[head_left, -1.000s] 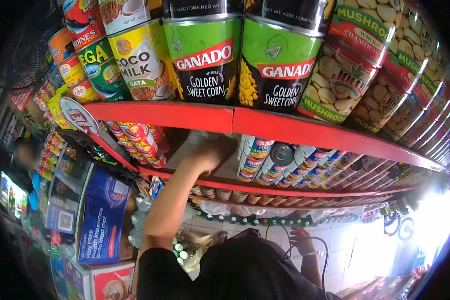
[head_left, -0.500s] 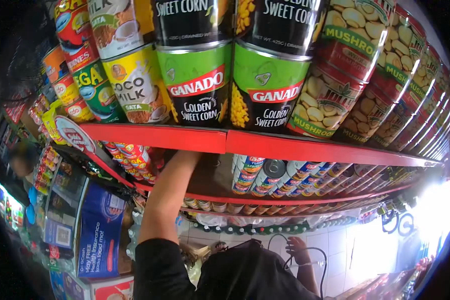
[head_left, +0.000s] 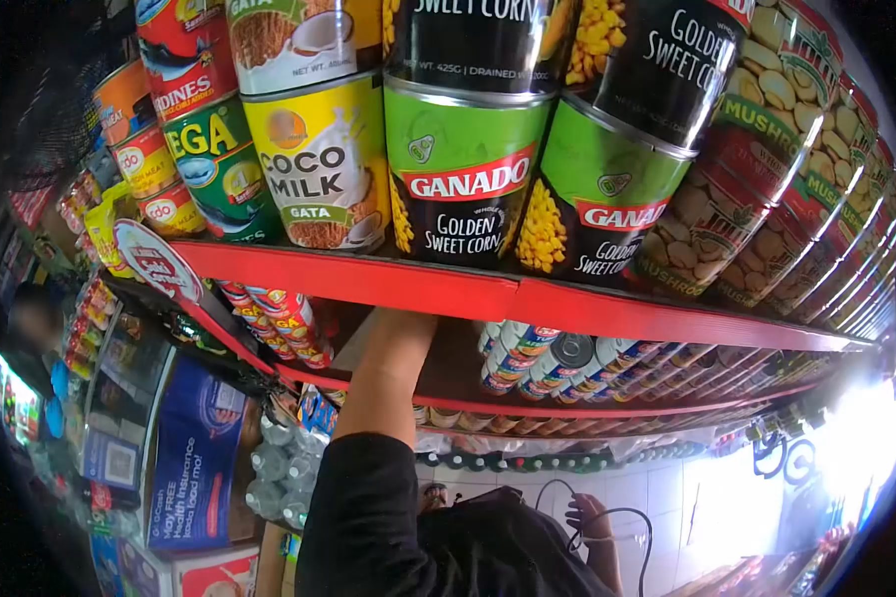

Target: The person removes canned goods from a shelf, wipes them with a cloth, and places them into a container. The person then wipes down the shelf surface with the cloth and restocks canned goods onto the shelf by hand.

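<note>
My left forearm (head_left: 388, 373) reaches under the red-edged upper shelf (head_left: 368, 282) into the level below. The shelf edge hides my left hand. Small cans with blue and red labels (head_left: 518, 353) lie stacked right of that wrist, and red-labelled cans (head_left: 289, 323) stand to its left. Down by my right side hangs my right hand (head_left: 589, 517), its fingers apart and a thin black cable (head_left: 632, 512) looping beside it. Directly above my left arm, a can of coco milk (head_left: 319, 169) and green and black sweet corn cans (head_left: 468, 169) line the upper shelf.
Mushroom cans (head_left: 712, 224) fill the upper shelf's right side. Clear plastic bottles (head_left: 279, 473) and a blue insurance poster (head_left: 194, 453) are at lower left. Green-bottle rows (head_left: 528, 458) run below the shelves. A blurred person (head_left: 35, 333) appears at far left.
The view has shifted, so the cans and my left arm appear farther right. My left arm stays under the upper shelf; my right hand still hangs low.
</note>
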